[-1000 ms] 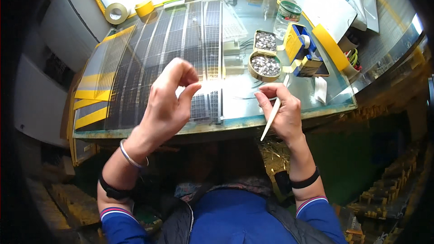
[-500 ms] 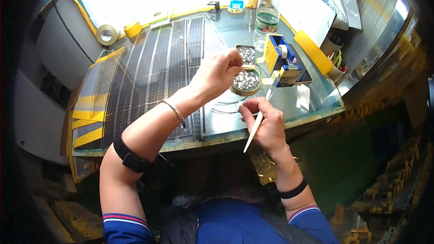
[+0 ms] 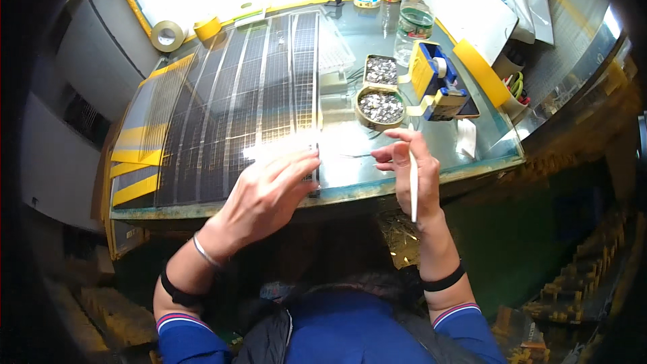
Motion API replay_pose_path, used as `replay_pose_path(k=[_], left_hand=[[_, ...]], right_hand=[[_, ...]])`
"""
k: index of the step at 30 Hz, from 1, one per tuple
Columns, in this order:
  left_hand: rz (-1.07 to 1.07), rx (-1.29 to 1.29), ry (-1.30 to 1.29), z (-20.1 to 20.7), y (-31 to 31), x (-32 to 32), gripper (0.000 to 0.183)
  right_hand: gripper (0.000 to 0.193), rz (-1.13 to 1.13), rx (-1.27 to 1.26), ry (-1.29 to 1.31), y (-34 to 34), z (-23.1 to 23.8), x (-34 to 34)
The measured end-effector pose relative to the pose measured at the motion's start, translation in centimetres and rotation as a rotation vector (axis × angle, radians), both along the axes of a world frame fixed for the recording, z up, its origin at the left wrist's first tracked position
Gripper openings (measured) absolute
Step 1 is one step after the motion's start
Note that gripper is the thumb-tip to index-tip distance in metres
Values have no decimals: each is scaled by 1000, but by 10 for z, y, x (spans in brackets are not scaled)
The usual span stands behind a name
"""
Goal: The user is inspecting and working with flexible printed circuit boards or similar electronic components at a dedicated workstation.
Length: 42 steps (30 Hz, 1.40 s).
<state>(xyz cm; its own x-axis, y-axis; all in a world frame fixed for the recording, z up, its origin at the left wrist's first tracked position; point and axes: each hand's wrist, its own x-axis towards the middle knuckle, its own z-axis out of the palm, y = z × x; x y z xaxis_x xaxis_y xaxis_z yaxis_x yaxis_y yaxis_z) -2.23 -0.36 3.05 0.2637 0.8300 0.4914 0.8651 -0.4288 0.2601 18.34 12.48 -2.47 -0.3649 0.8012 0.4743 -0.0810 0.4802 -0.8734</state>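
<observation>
My left hand [image 3: 264, 197] is at the near edge of a dark gridded film sheet [image 3: 236, 94], its fingers stretched out and nothing visible in them. A bright reflection lies on the sheet just beyond those fingers. To the right, my right hand [image 3: 426, 174] keeps a slim white pen-like tool [image 3: 414, 195] against the thumb, its tapered end towards me. The index and other fingertips are spread to the left. Beyond that hand sit a round tin [image 3: 364, 121] and a squarish tin [image 3: 367, 81], both filled with small grey-white bits.
A blue and yellow tape dispenser [image 3: 431, 74] stands right of the tins, with a clear plastic bottle [image 3: 414, 17] behind. Tape rolls [image 3: 168, 36] lie at the back left. A white strip [image 3: 466, 138] lies near the glass table's right edge [image 3: 515, 152].
My left hand has come away from the tins, back and left to the sheet's near edge, its fingers opening out. My right hand has shifted slightly right, turning the tool more upright.
</observation>
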Motion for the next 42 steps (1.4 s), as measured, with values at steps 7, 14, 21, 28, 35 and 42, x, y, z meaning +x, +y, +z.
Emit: replay_pose_path(k=[7, 14, 21, 28, 35, 42], left_hand=[[239, -40, 41, -35, -59, -9, 51], [109, 155, -23, -51, -38, 8, 34], [128, 178, -58, -57, -37, 10, 37], [129, 178, -52, -57, -34, 9, 40], [101, 202, -138, -51, -24, 11, 32], [107, 181, -167, -52, -20, 12, 29]], right_hand=[[40, -7, 439, -154, -24, 3, -4], [23, 148, 516, -294, -54, 9, -4], [25, 139, 577, -300, -55, 6, -6], [25, 134, 553, -320, -56, 8, -10], [22, 61, 551, -340, -63, 8, -19], [28, -46, 654, -361, -74, -4, -24]])
